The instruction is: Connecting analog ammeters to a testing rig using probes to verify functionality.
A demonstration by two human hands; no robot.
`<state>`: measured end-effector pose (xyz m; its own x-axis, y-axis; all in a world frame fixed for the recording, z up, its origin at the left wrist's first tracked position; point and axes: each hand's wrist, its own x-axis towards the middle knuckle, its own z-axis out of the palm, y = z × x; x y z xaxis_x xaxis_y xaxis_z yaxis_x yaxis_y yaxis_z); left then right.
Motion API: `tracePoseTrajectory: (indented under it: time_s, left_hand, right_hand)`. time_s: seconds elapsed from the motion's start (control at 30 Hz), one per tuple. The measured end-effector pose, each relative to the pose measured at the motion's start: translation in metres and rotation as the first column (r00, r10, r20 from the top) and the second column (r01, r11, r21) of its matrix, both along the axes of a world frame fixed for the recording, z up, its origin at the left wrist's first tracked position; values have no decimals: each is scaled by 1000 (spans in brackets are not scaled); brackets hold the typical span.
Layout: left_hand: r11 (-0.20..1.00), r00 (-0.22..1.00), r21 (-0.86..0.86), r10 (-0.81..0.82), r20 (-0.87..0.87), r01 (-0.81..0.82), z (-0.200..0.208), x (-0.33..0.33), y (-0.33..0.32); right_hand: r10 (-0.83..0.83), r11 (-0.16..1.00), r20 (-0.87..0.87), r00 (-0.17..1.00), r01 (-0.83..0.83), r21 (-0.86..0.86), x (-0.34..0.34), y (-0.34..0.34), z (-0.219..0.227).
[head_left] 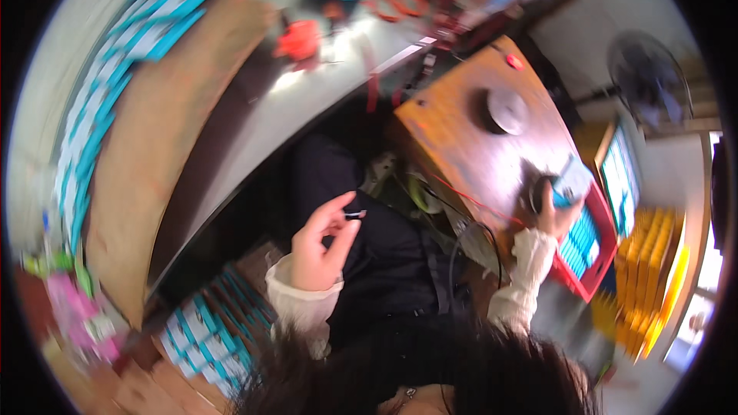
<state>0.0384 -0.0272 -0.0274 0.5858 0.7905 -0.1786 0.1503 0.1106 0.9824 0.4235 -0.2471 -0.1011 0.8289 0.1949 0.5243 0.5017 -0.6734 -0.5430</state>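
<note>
1 left hand (319, 244), open room around | right hand (556, 219) gripping box (576, 177), tabletop (453, 96) edge

Between the left hand (321, 250) at centre and the right hand (560, 215) at centre right, there is open room above the dark trousers (384, 261); a red wire (483, 204) crosses near the table (446, 100), below its left edge. On the table's upper part a grey disc (508, 111) stands in the way, with bare wood to its left. At centre right, a box (575, 177) and the crate (603, 250) crowd the right hand; yellow stacks (649, 261) block farther right. Upper left of the left hand, the bench (254, 142) offers a bare strip, up to a blurred red thing (298, 40).
</note>
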Motion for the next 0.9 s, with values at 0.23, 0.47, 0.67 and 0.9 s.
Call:
tracePoseTrajectory:
  time_s: [0.23, 0.47, 0.67, 0.9]
  left_hand:
    - [946, 948, 94, 302, 101, -311, 12, -1, -12]
    - [839, 846, 120, 516, 133, -530, 18, -37, -7]
    - [803, 779, -219, 593, 203, -554, 20, -90, -5]
    - [857, 851, -230, 500, 157, -461, 23, -99, 4]
  right_hand:
    - [442, 894, -103, 891, -429, 132, -126, 132, 28]
    - [950, 252, -253, 181, -924, 286, -286, 205, 87]
    - [726, 205, -599, -338, -726, 657, -294, 194, 73]
    - [731, 350, -585, -351, -544, 763, -291, 185, 81]
